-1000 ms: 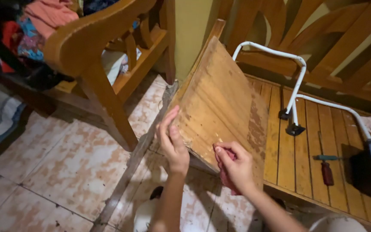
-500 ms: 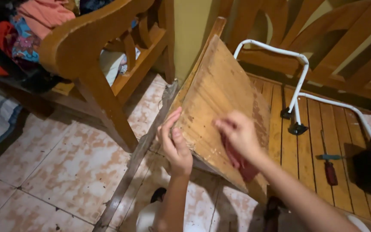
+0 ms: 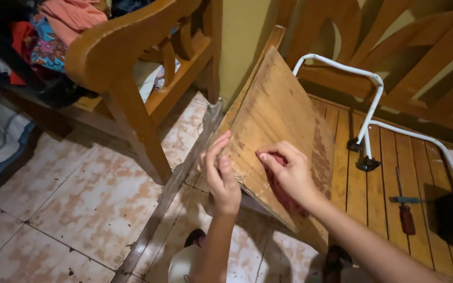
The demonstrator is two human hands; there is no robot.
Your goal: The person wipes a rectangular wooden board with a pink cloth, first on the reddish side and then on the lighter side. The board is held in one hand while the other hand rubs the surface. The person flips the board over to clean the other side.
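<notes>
At the bottom edge of the head view, the person's knee or foot showed only as a pale blur over the tiled floor [image 3: 53,209]. Just above it, the left hand [image 3: 222,175] gripped the lower left edge of a worn wooden board [image 3: 279,120], fingers curled onto its face and thumb along the edge. The board stood tilted, its upper corner leaning toward the yellow wall [image 3: 242,36] and its lower corner reaching down near the floor. The right hand [image 3: 288,173] pressed flat on the board's lower face, closed over a dark red piece, probably sandpaper [image 3: 284,191], though it was mostly hidden under the palm. A long grey wooden strip [image 3: 171,191] lay diagonally on the tiles just left of the board. To the right, on a slatted wooden platform [image 3: 378,194], a red-handled screwdriver [image 3: 405,212] lay near the platform's front edge, with a white metal tube frame [image 3: 373,105] standing behind it. Farther left, a wooden chair [image 3: 132,68] stood on the tiles, and a heap of coloured clothes [image 3: 53,26] lay beyond it in the far left corner.
</notes>
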